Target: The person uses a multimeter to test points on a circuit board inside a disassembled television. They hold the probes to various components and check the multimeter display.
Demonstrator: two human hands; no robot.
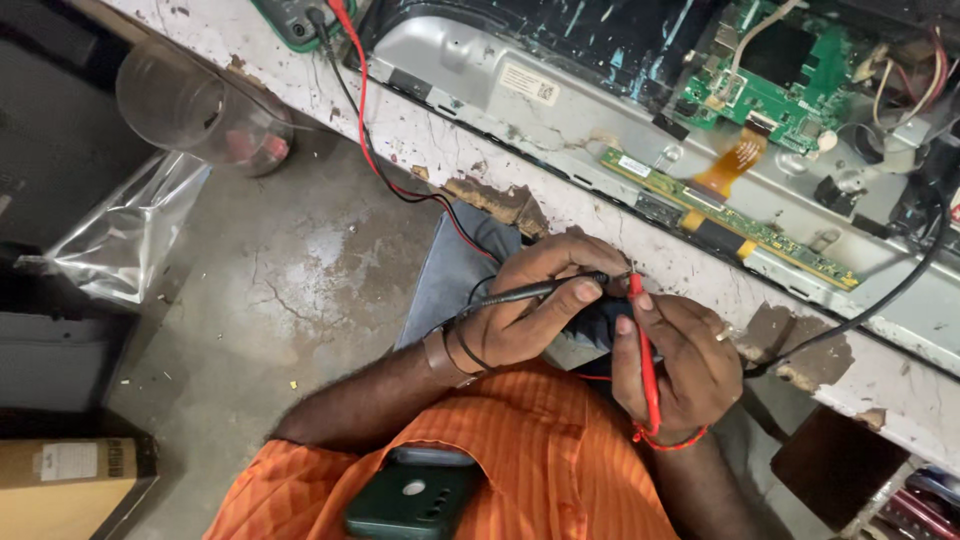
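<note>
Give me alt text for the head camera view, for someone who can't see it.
Seen from above, a person's left hand holds a black test probe and the right hand a red test probe, tips together at a worn workbench edge. An opened flat screen's green circuit boards lie on the bench.

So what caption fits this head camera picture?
Left hand holds a black probe, right hand a red probe.

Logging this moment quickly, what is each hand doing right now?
Left hand: closed around the black probe.
Right hand: closed around the red probe.
</note>
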